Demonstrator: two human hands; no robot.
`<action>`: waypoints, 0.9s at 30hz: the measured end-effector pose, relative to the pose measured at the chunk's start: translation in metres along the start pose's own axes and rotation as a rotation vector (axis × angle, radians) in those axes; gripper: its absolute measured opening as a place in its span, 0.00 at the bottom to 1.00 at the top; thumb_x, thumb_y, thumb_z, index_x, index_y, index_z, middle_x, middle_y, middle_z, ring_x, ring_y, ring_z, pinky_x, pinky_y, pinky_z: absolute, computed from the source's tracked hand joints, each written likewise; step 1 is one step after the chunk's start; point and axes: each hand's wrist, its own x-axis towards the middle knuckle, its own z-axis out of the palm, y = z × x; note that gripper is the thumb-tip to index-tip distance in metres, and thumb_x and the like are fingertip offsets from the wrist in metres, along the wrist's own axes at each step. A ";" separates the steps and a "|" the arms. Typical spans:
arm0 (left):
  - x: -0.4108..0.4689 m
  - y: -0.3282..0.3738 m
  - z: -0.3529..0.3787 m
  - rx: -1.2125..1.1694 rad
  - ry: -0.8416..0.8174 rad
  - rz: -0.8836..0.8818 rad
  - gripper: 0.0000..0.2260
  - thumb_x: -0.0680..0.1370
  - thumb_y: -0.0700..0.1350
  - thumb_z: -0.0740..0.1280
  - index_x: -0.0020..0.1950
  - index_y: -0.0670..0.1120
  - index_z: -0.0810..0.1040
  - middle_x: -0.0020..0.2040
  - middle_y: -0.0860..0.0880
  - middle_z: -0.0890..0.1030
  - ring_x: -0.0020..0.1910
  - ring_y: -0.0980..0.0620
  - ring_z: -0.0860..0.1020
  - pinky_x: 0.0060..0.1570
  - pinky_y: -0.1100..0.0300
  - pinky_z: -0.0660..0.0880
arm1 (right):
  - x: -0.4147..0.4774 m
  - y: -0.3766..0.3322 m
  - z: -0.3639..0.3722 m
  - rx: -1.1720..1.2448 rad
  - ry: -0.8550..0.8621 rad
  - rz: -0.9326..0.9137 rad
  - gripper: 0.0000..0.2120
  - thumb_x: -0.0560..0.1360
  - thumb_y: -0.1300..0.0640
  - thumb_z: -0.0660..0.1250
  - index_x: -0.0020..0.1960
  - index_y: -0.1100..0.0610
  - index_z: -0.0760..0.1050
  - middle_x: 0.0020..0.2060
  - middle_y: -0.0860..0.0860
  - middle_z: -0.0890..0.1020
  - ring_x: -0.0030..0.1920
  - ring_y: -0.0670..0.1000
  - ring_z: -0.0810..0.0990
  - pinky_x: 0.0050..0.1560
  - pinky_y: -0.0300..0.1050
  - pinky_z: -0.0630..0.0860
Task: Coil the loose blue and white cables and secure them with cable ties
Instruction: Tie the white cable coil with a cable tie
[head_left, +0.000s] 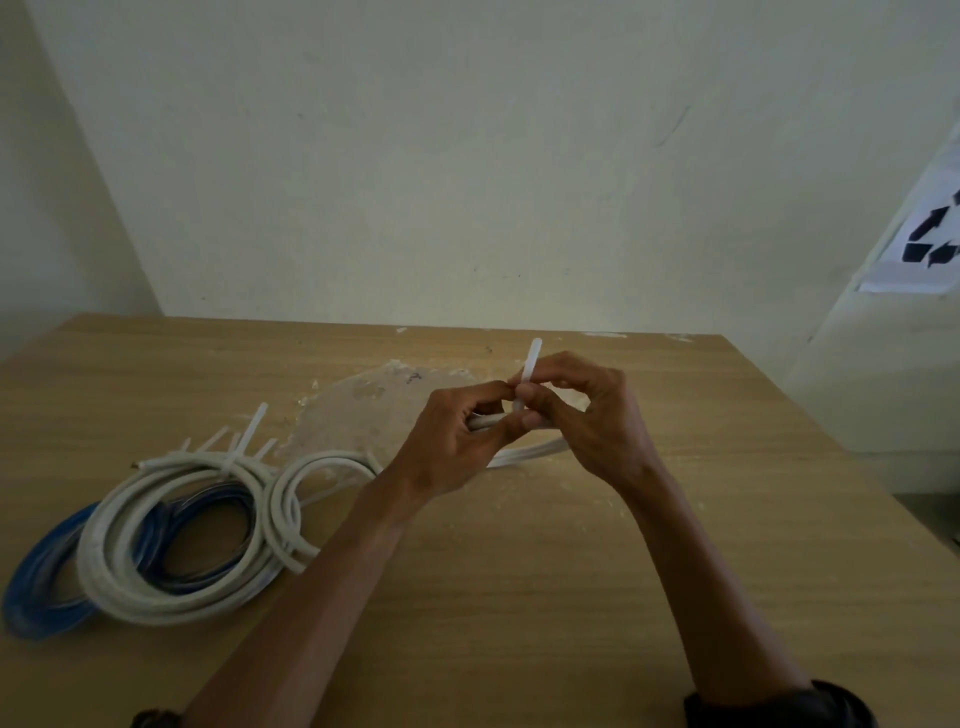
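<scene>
The table (571, 597) is closed off along its far edge by a wall (467, 156), and its right edge is seen slanting away near the right arm. Open wood is left in front of the hands and to their right; the left part is taken up by coils.

The left grip (457, 436) and right grip (587, 415) are held together above the middle of the table. A white cable (530, 452) is pinched in the curled left fingers, and an upright tie (531, 364) is pinched between the right thumb and fingers, against the cable. The cable seems to be joined to a small loop (283, 499) passing under the left arm, though this is hidden. A large white coil (171, 613) is laid partly over a blue coil (36, 587) at the left, with loose ties (252, 428) just behind.

On a sheet (930, 239) at the right, black arrows arranged like a recycling mark are printed.
</scene>
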 end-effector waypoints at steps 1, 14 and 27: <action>0.000 0.001 0.001 0.001 -0.003 0.004 0.12 0.78 0.54 0.70 0.56 0.49 0.85 0.28 0.57 0.72 0.27 0.57 0.67 0.30 0.60 0.63 | 0.000 0.000 0.001 -0.013 0.025 -0.016 0.06 0.76 0.59 0.73 0.51 0.60 0.85 0.47 0.50 0.85 0.50 0.50 0.84 0.54 0.45 0.78; 0.008 0.008 -0.008 -0.046 -0.114 -0.050 0.11 0.81 0.46 0.68 0.59 0.41 0.77 0.39 0.48 0.85 0.28 0.61 0.75 0.33 0.70 0.68 | 0.000 -0.002 0.009 0.086 0.227 0.124 0.04 0.79 0.61 0.70 0.49 0.58 0.84 0.42 0.49 0.86 0.44 0.48 0.85 0.43 0.44 0.81; 0.009 0.005 0.002 0.100 0.022 0.073 0.10 0.84 0.48 0.63 0.53 0.47 0.83 0.32 0.52 0.82 0.28 0.55 0.79 0.33 0.63 0.72 | 0.011 -0.015 0.004 -0.026 0.154 0.071 0.02 0.78 0.57 0.72 0.49 0.54 0.83 0.42 0.45 0.83 0.45 0.46 0.84 0.38 0.35 0.75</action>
